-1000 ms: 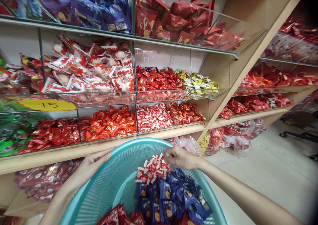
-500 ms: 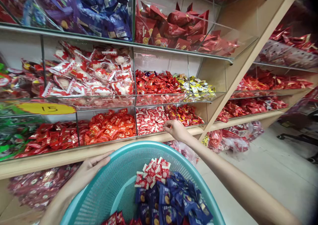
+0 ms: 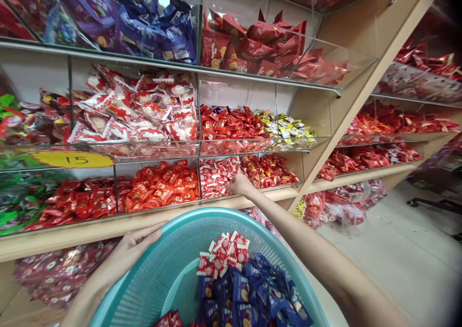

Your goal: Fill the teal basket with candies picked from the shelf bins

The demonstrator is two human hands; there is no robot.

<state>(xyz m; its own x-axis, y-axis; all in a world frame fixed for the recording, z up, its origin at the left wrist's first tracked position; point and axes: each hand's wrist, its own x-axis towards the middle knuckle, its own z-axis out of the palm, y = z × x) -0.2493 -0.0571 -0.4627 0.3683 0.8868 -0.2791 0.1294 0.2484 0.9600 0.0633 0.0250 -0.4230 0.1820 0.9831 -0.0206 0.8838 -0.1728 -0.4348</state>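
Observation:
A teal plastic basket (image 3: 140, 274) sits below the shelf front, with my left hand (image 3: 139, 245) closed on its left rim. Inside it lie small red-and-white wrapped candies (image 3: 227, 250), dark blue packets (image 3: 256, 293) and a few red packets (image 3: 168, 320). My right hand (image 3: 240, 185) reaches over the basket to the lowest shelf, at the front of a compartment of red-and-white wrapped candies (image 3: 218, 173). Its fingers are curled down among or against these candies. Whether any candy is between the fingertips is hidden.
Clear dividers split the shelves into compartments. Orange-red candies (image 3: 164, 185) lie left of my right hand, red-and-gold ones (image 3: 276, 169) to its right. A yellow price tag (image 3: 74, 159) reads 15. A wooden upright (image 3: 342, 125) stands right. Bagged goods (image 3: 342, 204) lie beneath the shelf.
My right hand has moved slightly left and its fingers have dipped toward the red-and-white candies. My left hand keeps its hold on the basket. The view has shifted a little.

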